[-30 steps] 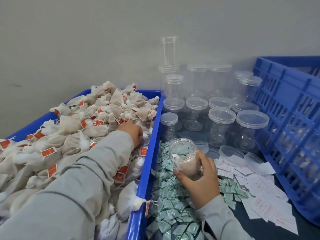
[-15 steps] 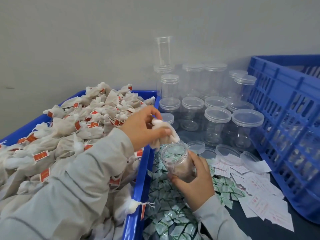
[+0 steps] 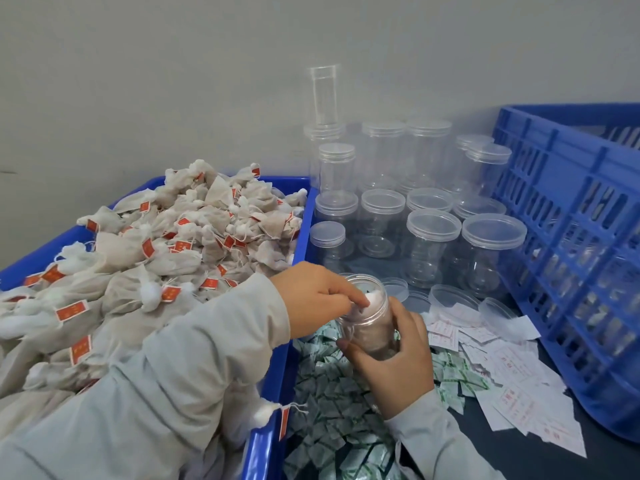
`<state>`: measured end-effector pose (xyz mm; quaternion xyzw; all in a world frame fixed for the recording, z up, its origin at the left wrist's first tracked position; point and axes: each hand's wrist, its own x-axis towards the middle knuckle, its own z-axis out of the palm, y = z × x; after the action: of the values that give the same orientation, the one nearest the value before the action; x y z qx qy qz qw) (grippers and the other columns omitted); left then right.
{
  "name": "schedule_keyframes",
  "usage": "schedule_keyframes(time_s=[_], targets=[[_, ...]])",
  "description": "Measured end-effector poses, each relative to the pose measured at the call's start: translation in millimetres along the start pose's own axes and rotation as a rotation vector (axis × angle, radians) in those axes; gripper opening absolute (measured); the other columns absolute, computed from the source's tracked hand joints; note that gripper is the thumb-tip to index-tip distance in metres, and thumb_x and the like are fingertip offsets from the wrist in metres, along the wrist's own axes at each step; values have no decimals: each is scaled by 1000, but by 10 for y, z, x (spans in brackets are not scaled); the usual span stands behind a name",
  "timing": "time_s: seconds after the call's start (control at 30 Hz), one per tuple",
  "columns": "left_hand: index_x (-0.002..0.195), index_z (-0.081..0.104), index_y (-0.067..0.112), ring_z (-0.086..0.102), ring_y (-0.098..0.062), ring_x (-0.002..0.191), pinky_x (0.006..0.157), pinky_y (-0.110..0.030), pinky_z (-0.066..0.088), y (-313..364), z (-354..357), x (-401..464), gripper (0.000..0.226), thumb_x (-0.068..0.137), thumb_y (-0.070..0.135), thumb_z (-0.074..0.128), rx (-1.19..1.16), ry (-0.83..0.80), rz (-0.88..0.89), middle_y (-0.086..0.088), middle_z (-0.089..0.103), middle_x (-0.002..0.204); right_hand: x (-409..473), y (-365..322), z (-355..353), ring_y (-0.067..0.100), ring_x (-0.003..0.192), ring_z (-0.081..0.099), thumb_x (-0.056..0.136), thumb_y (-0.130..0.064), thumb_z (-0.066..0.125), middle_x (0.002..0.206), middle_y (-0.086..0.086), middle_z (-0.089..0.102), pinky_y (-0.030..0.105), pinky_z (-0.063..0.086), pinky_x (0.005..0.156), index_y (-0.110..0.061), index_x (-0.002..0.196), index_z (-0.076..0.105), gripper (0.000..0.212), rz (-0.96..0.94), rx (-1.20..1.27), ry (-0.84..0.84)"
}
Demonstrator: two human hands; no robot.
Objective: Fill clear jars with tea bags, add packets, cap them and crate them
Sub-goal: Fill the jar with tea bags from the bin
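My right hand (image 3: 398, 355) grips a clear open jar (image 3: 372, 320), tilted toward me, partly filled with tea bags. My left hand (image 3: 313, 299) is at the jar's mouth, its fingertips pushing a white tea bag (image 3: 375, 301) into it. A heap of beige tea bags with red tags (image 3: 166, 258) fills the blue tray (image 3: 273, 441) on the left. Small green-and-white packets (image 3: 329, 403) lie piled under the jar.
Capped empty jars (image 3: 433, 244) stand in rows behind, some stacked against the wall. Loose clear lids (image 3: 450, 299) and white paper slips (image 3: 519, 386) lie to the right. A blue slatted crate (image 3: 568, 258) rises along the right side.
My left hand came out of the tea-bag tray with a tea bag and moved right to the jar's mouth, where it now pushes the bag in. The right hand kept hold of the jar.
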<state>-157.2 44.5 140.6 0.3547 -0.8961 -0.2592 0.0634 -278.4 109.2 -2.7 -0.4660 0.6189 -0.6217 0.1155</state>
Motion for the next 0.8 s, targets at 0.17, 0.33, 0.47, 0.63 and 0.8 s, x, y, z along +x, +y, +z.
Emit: schedule_keyframes(time_s=[0.17,0.33,0.47,0.63,0.8], targets=[[127,54,35,49,-3,74,63,-7,36,56,43,3,48,88,10,43,88,-107,-15,10,61,94,-1,-79,-37,23,89,56,50,-33,90,95,-3,44,40,54,76,-10,121,60,81,-73,-70,73],[106,68,30,53,-4,44,53,-16,48,-48,-32,-11,44,82,0,45,-100,39,-5,7,49,41,10,-38,-34,4,94,53,53,-21,90,101,-11,45,19,48,75,-17,126,55,81,-36,-36,50],[74,66,31,50,1,47,49,-8,38,-381,-332,101,38,82,0,46,-150,572,-114,10,62,59,6,-35,-38,7,98,50,56,-26,88,106,-12,45,20,47,84,-18,130,52,82,28,-12,6],[122,56,24,57,-23,106,86,-29,45,-882,-381,231,37,88,12,52,317,371,-491,-3,59,123,30,-48,-50,16,106,50,59,-22,88,109,-1,46,42,47,97,-19,129,52,79,85,9,-12],[136,41,22,49,-27,120,96,-33,40,-998,-102,505,46,91,16,50,526,106,-359,-6,46,138,6,-58,-34,7,105,50,59,-21,88,112,-5,44,33,49,94,-21,129,51,79,74,57,-49]])
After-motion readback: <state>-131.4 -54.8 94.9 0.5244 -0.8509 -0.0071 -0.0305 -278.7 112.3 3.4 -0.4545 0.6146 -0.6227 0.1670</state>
